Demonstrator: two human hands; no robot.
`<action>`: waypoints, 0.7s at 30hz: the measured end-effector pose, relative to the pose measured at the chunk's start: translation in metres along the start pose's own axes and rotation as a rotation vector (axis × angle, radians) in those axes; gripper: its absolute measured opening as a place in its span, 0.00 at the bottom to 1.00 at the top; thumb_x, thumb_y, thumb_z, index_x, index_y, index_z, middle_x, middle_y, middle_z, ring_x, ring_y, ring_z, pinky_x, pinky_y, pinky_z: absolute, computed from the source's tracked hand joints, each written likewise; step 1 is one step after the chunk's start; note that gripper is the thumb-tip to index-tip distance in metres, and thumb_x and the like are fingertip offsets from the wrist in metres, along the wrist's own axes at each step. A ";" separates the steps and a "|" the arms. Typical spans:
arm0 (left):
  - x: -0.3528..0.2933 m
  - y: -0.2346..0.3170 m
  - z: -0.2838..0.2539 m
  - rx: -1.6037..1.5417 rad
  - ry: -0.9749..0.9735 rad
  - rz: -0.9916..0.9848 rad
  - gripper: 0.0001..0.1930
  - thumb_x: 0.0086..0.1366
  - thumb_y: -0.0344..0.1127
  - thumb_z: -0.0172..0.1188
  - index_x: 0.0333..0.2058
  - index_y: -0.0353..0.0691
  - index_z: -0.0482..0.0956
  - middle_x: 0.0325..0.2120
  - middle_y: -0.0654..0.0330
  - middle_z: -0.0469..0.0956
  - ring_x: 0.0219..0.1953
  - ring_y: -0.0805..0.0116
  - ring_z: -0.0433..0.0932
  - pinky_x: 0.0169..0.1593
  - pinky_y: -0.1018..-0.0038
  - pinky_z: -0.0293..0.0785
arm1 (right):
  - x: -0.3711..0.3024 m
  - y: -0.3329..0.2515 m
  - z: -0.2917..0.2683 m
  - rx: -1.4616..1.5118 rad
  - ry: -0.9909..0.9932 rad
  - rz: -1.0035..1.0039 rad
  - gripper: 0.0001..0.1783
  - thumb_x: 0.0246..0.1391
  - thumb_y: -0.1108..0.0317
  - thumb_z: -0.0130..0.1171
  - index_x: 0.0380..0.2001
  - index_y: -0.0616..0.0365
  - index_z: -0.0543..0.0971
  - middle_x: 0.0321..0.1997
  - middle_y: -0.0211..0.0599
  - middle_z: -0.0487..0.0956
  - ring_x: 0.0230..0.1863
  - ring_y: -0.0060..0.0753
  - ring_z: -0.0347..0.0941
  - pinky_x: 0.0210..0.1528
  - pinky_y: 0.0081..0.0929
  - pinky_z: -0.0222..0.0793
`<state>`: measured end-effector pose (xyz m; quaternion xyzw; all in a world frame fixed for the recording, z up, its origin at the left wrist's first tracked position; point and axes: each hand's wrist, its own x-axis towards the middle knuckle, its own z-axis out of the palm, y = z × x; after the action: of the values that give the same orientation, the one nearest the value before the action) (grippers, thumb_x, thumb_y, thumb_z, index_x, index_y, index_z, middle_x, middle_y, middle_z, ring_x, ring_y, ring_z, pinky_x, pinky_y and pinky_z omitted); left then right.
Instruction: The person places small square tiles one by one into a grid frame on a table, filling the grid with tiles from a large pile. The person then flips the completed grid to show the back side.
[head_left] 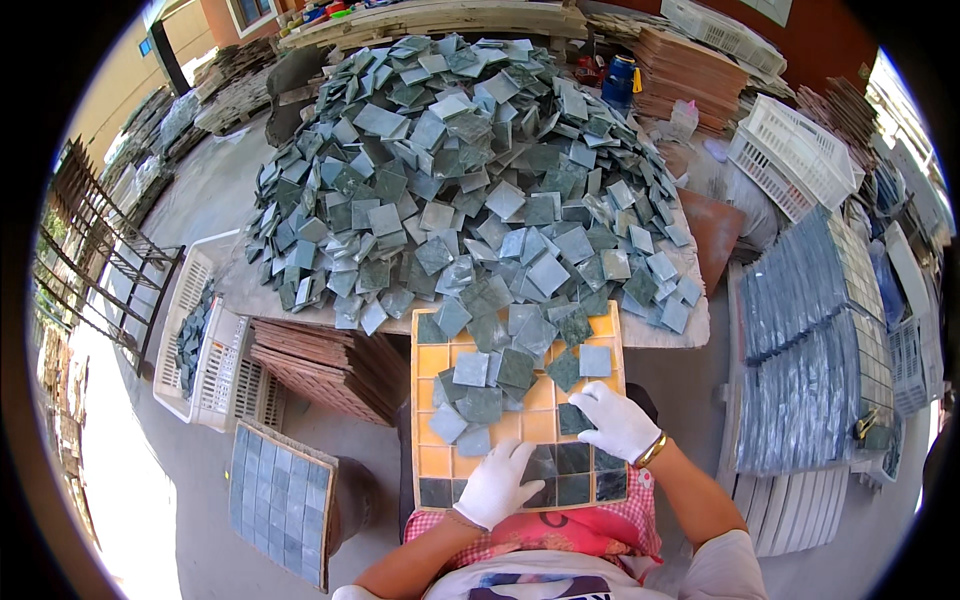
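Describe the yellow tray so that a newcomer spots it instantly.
Find the great heap of grey-green tiles on the table. At the heap's near edge is a rectangular tray with loose tiles scattered on it. Its exposed yellow grid sets it apart; the tiled panel to its lower left looks grey throughout.

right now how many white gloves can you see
2: left glove, at the lower edge of the yellow grid tray, and right glove, at its right side; others could be hidden.
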<state>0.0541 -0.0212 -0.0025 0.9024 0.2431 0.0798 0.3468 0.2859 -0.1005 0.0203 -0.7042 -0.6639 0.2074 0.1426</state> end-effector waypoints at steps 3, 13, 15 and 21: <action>0.006 -0.005 -0.010 0.036 0.090 -0.008 0.29 0.48 0.34 0.70 0.49 0.37 0.71 0.43 0.49 0.69 0.45 0.47 0.73 0.47 0.60 0.73 | -0.008 0.004 0.013 0.018 0.071 -0.016 0.29 0.44 0.64 0.66 0.51 0.59 0.70 0.44 0.46 0.70 0.44 0.48 0.73 0.47 0.37 0.71; 0.041 -0.016 -0.008 0.106 0.040 0.117 0.29 0.49 0.32 0.68 0.50 0.36 0.69 0.44 0.50 0.68 0.45 0.47 0.73 0.46 0.62 0.73 | -0.027 -0.002 0.012 0.138 0.232 0.015 0.20 0.48 0.67 0.63 0.46 0.57 0.74 0.45 0.41 0.73 0.38 0.41 0.76 0.41 0.33 0.73; 0.042 -0.017 -0.008 0.053 0.051 0.156 0.27 0.49 0.32 0.68 0.49 0.36 0.70 0.44 0.50 0.68 0.44 0.48 0.73 0.46 0.62 0.74 | -0.050 -0.004 0.015 0.249 0.306 0.272 0.17 0.47 0.67 0.64 0.42 0.56 0.76 0.42 0.40 0.75 0.34 0.40 0.77 0.38 0.31 0.74; 0.045 -0.022 0.001 0.064 0.008 0.172 0.21 0.51 0.30 0.65 0.45 0.35 0.72 0.42 0.51 0.69 0.46 0.48 0.73 0.47 0.62 0.73 | -0.127 -0.008 0.056 0.409 0.236 0.572 0.08 0.47 0.65 0.65 0.31 0.53 0.79 0.28 0.37 0.77 0.28 0.39 0.77 0.32 0.33 0.73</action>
<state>0.0850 0.0145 -0.0192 0.9301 0.1686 0.1051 0.3088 0.2481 -0.2306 -0.0119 -0.8373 -0.3641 0.2847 0.2920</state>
